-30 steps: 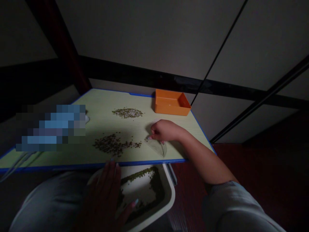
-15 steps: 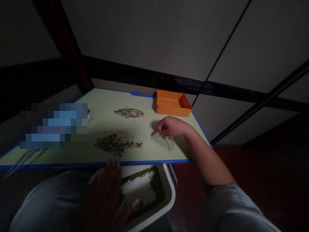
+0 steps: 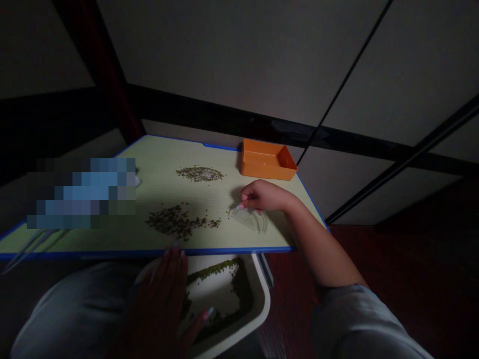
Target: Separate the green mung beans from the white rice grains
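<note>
My right hand [image 3: 262, 195] is closed, pinching the edge of a clear plastic protractor [image 3: 247, 218] just over the pale yellow board [image 3: 157, 154]. To the left of the protractor lies a scattered pile of small dark beans or seeds [image 3: 174, 222], a thin trail of them running toward it. Farther back is a pile of small green beans or seeds [image 3: 201, 173]. In shadow, my left hand [image 3: 164, 289] has its fingers stretched out, tips at the board's front edge. It lies over the side of a white tub [image 3: 265, 299] with small green beans or seeds [image 3: 245, 286] along its inner sides.
An orange open-topped box [image 3: 269, 169] stands at the board's back right corner. A pixelated blue patch [image 3: 86, 194] covers something at the left, with a thin clear strip [image 3: 26, 249] sticking out over the board's edge. Behind the board rise pale wall panels [image 3: 239, 60].
My right hand has shifted slightly left with the protractor, which now lies flatter to view. My left hand has hardly moved.
</note>
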`<action>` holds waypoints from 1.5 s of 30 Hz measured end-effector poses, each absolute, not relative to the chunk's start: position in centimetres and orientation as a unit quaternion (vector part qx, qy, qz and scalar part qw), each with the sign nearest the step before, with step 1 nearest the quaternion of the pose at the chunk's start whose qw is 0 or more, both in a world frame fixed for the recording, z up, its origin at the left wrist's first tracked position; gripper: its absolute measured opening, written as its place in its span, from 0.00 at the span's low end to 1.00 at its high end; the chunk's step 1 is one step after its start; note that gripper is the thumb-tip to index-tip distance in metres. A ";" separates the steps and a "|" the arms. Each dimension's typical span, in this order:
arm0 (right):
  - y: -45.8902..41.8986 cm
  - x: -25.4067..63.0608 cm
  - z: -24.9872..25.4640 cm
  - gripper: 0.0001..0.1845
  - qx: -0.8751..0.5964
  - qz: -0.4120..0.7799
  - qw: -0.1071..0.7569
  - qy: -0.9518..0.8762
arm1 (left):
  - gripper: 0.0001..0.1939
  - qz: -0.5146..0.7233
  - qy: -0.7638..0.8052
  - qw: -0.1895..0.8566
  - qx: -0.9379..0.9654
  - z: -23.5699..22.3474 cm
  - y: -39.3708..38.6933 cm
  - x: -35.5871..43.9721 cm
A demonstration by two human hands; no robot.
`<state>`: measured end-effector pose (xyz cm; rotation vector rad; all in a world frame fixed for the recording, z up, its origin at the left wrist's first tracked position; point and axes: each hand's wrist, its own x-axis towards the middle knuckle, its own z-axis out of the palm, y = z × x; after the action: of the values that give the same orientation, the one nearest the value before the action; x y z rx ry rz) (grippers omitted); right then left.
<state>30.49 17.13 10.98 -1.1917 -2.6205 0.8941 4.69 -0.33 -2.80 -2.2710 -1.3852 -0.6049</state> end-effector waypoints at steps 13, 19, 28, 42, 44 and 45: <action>17.5 30.0 10.3 0.10 -0.422 0.222 -0.015 -0.879 | 0.47 -0.219 -0.504 0.177 -0.817 -2.6 -0.5 4.7; 17.5 29.9 10.3 0.12 -0.418 0.198 -0.001 -0.886 | 0.47 -0.217 -0.498 0.192 -0.817 -2.7 -0.5 4.8; 16.9 29.1 10.3 0.11 -0.404 0.213 -0.001 -0.889 | 0.46 -0.217 -0.494 0.201 -0.818 -2.3 -0.5 4.9; 17.9 30.4 10.9 0.17 -0.549 -0.006 -0.027 -0.835 | 0.46 -0.229 -0.498 0.189 -0.815 -2.4 -0.5 5.0; 18.0 30.2 10.6 0.17 -0.540 0.009 -0.008 -0.842 | 0.47 -0.232 -0.492 0.186 -0.818 -2.4 -0.4 5.0; 17.9 29.9 10.3 0.17 -0.535 0.016 0.006 -0.845 | 0.47 -0.236 -0.488 0.185 -0.820 -2.4 -0.4 5.0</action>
<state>29.94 17.94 10.35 -1.6741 -2.6449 0.0495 5.02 -0.41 -2.41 -2.3108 -1.3763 -0.6644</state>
